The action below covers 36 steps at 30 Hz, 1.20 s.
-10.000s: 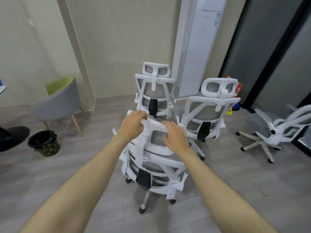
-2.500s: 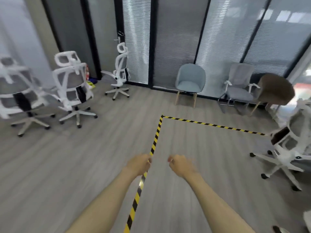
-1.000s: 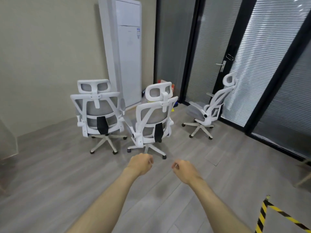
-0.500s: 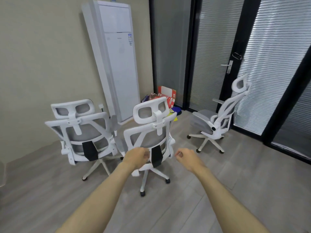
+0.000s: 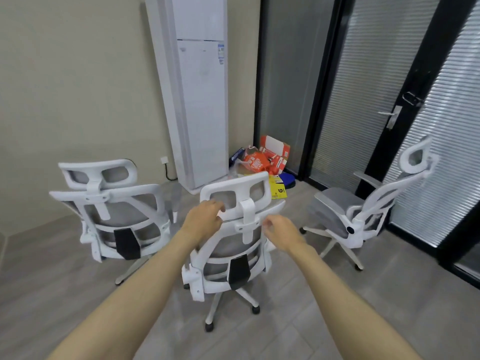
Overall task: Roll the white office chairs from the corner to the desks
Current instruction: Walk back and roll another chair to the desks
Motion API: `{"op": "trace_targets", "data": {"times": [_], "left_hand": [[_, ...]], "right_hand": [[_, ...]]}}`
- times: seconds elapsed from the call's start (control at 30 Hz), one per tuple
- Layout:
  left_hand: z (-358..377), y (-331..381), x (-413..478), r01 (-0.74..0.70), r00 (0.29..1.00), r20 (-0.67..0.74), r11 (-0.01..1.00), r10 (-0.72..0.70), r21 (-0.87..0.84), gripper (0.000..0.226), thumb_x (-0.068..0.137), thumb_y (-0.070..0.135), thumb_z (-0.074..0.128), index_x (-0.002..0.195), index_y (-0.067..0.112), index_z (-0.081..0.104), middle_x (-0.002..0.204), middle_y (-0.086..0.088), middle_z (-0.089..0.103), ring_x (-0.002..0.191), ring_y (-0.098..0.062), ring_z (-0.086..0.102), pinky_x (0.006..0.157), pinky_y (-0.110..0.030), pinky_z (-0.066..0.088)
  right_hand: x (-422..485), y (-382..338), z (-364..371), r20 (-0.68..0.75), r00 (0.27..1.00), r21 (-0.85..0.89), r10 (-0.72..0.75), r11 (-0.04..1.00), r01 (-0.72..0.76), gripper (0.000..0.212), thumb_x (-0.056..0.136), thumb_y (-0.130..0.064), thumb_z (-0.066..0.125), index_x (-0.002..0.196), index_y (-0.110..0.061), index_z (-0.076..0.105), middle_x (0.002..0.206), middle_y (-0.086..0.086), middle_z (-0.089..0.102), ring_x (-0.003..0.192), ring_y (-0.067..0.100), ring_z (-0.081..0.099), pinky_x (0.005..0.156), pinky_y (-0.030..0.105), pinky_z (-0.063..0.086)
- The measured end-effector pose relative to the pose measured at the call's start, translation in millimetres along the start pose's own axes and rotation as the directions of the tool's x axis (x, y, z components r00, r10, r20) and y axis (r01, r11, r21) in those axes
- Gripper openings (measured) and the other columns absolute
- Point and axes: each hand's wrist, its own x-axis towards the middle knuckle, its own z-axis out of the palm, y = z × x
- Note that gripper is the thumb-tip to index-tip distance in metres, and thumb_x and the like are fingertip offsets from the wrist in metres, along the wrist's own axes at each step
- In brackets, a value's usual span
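While the middle chair (image 5: 233, 245) stands in the corner, back toward the person, the left grip (image 5: 205, 219) is nearer, fingers curled onto the lower rim of its headrest (image 5: 233, 184); the right grip (image 5: 281, 228) hangs loosely curled just beside, holding nothing.

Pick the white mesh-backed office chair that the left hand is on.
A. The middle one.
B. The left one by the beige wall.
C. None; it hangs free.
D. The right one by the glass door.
A: the left hand lies on the lower left rim of the headrest of the middle white mesh-backed office chair; the right hand is close beside the headrest post, contact unclear.
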Motion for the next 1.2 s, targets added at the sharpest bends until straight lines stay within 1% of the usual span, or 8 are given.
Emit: {"op": "trace_targets", "data": {"times": [0.1,0.17,0.33,0.43,0.53,0.63,0.83,1.2], "left_hand": [[8.2,-11.6,55.7,-0.018,0.998,-0.054,1.0,0.019,0.014,0.041,0.086,0.014,0.059,0.126,0.018,0.054,0.131,-0.003,0.055,0.119,-0.028,0.053,0.088,-0.046,0.051],[15.5,-17.6,90.6,-0.003,0.998,-0.057,1.0,0.003,-0.004,0.051,0.083,0.014,0.061,0.132,0.018,0.05,0.136,-0.004,0.051,0.124,-0.029,0.049,0.093,-0.046,0.048],[36.0,-32.8,154.9,0.008,0.98,0.197,0.996,-0.026,0.093,0.069,0.088,0.023,0.063,0.149,0.027,0.03,0.148,-0.002,0.045,0.132,-0.028,0.046,0.099,-0.047,0.039],[43.9,-42.4,190.0,0.011,0.954,0.297,0.993,-0.046,0.118,0.054,0.09,0.028,0.061,0.142,0.027,0.043,0.14,-0.003,0.056,0.123,-0.03,0.055,0.095,-0.044,0.047],[46.9,-44.2,209.3,0.023,0.955,0.292,0.993,-0.056,0.114,0.033,0.082,0.028,0.065,0.115,0.028,0.058,0.117,-0.002,0.066,0.109,-0.031,0.062,0.082,-0.039,0.05],[53.1,-45.6,215.2,0.058,0.956,0.282,0.994,-0.084,0.097,0.028,0.078,0.03,0.065,0.105,0.033,0.061,0.107,0.0,0.069,0.102,-0.031,0.065,0.077,-0.037,0.048],[57.3,-42.0,209.2,0.052,0.965,0.249,0.991,-0.081,0.12,0.034,0.077,0.027,0.063,0.11,0.035,0.063,0.108,-0.001,0.07,0.103,-0.033,0.065,0.076,-0.038,0.047],[50.9,-4.2,155.1,-0.006,0.962,0.272,0.989,-0.034,0.146,0.041,0.077,0.02,0.06,0.114,0.038,0.063,0.107,0.001,0.071,0.1,-0.031,0.066,0.073,-0.036,0.046]], "right_hand": [[55.7,2.6,-9.3,-0.001,0.997,-0.04,-0.073,0.997,0.072,0.031,0.094,-0.018,0.057,0.124,-0.022,0.06,0.13,0.003,0.058,0.123,0.027,0.05,0.1,0.043,0.047],[90.2,1.7,-15.4,-0.012,0.995,-0.052,-0.098,0.994,0.097,0.038,0.095,-0.015,0.057,0.133,-0.021,0.053,0.135,0.002,0.05,0.127,0.024,0.042,0.103,0.042,0.044],[163.5,-1.8,-19.0,-0.032,0.982,-0.096,-0.185,0.979,0.182,0.067,0.091,-0.011,0.06,0.151,-0.028,0.034,0.148,-0.001,0.039,0.137,0.021,0.034,0.108,0.04,0.04],[209.5,3.5,-13.5,-0.01,0.976,-0.16,-0.215,0.964,0.211,0.073,0.088,-0.011,0.059,0.153,-0.029,0.031,0.15,-0.002,0.037,0.142,0.02,0.029,0.114,0.042,0.031],[242.9,9.8,-4.4,0.104,0.972,-0.308,-0.213,0.922,0.235,0.065,0.085,-0.014,0.061,0.145,-0.027,0.042,0.143,0.0,0.044,0.139,0.023,0.033,0.117,0.05,0.026],[264.0,7.8,2.0,0.152,0.961,-0.433,-0.229,0.859,0.273,0.05,0.082,-0.012,0.064,0.129,-0.022,0.055,0.132,0.003,0.051,0.131,0.028,0.043,0.116,0.055,0.023],[272.1,-3.2,-4.0,0.183,0.948,-0.481,-0.26,0.817,0.317,0.037,0.077,-0.007,0.063,0.109,-0.024,0.066,0.111,0.003,0.068,0.113,0.029,0.059,0.097,0.039,0.038],[185.6,17.7,0.0,0.044,0.976,-0.415,-0.215,0.884,0.214,0.03,0.071,-0.006,0.06,0.095,-0.024,0.064,0.099,0.0,0.067,0.105,0.028,0.057,0.098,0.038,0.039]]}}
